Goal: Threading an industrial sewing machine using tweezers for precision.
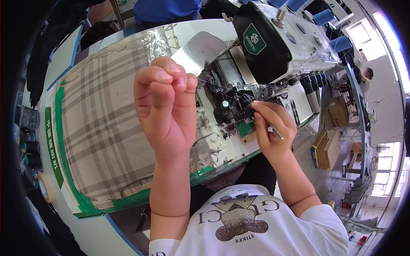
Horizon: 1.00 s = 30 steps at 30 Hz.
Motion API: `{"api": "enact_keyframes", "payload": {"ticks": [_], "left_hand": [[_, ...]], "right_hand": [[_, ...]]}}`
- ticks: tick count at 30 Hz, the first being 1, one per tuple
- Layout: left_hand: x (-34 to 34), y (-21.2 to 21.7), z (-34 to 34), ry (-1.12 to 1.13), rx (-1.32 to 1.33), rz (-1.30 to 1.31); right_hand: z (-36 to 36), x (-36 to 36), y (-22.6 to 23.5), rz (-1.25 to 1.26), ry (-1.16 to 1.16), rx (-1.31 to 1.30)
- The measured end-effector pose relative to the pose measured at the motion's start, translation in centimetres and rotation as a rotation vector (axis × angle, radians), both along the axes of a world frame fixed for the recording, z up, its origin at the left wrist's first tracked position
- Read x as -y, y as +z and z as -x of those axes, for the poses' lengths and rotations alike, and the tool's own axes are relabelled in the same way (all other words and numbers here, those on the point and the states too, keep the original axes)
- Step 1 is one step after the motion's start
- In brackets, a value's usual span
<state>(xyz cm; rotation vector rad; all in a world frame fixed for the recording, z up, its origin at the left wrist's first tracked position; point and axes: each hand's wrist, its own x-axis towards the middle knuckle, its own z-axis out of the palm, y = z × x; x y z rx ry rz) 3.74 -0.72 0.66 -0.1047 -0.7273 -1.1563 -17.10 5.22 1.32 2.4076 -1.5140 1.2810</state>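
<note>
My left hand [167, 106] is raised above the table with thumb and fingers pinched together on a thin dark thread [222, 90]. The thread runs taut from those fingertips toward the needle area of the sewing machine [273, 42]. My right hand [273, 128] grips slim metal tweezers [275, 131], whose tips reach into the black mechanism [226, 109] under the machine head. A shiny metal plate [198, 49] lies just behind my left hand.
Beige plaid fabric [102, 128] covers the left part of the table, edged with green tape [85, 205]. Dark thread spools [32, 153] stand at the far left. Cardboard boxes [331, 128] sit on the floor right. A person in blue [166, 8] is behind the table.
</note>
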Motion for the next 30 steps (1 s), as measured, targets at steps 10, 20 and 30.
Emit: {"api": "enact_keyframes", "payload": {"ticks": [10,20,30], "left_hand": [[0.2,0.0,-0.4,-0.124,-0.127,0.022],[0.3,-0.2,-0.3,-0.143,-0.082,0.044],[0.4,-0.2,-0.3,-0.139,-0.089,0.039]], "right_hand": [[-0.1,0.7,1.0,-0.103,-0.014,-0.231],[-0.6,1.5,0.6,-0.152,-0.081,-0.187],[-0.7,1.3,1.2,-0.100,-0.064,-0.066]]}}
